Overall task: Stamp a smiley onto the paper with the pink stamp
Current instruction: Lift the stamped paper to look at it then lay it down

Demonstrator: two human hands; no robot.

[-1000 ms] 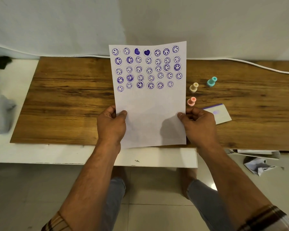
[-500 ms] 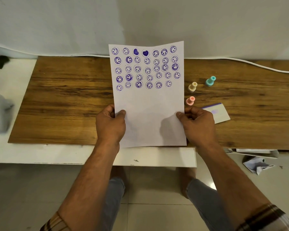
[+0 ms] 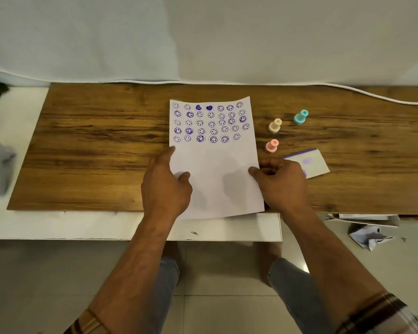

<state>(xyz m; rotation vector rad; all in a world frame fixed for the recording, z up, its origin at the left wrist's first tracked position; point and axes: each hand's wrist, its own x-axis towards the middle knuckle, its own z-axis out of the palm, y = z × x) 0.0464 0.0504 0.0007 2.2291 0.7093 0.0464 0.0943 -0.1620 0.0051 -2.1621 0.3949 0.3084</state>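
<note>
A white paper (image 3: 215, 165) lies almost flat on the wooden tabletop (image 3: 94, 153), its far edge slightly curled. Rows of purple smileys and two hearts fill its upper half; the lower half is blank. My left hand (image 3: 164, 186) rests at the paper's left edge, fingers stretched out and thumb lying on the sheet. My right hand (image 3: 282, 182) pinches the right edge, thumb on top. The pink stamp (image 3: 272, 145) stands upright on the wood just right of the paper, a little beyond my right hand, and nothing touches it.
A cream stamp (image 3: 274, 125) and a teal stamp (image 3: 301, 117) stand behind the pink one. A white card with purple ink marks (image 3: 316, 165) lies right of my right hand. A white cable (image 3: 372, 97) runs along the back. Crumpled paper (image 3: 369, 236) lies on the floor.
The paper, held up and tilted toward me before, has come down onto the table. My left hand has opened out along its edge.
</note>
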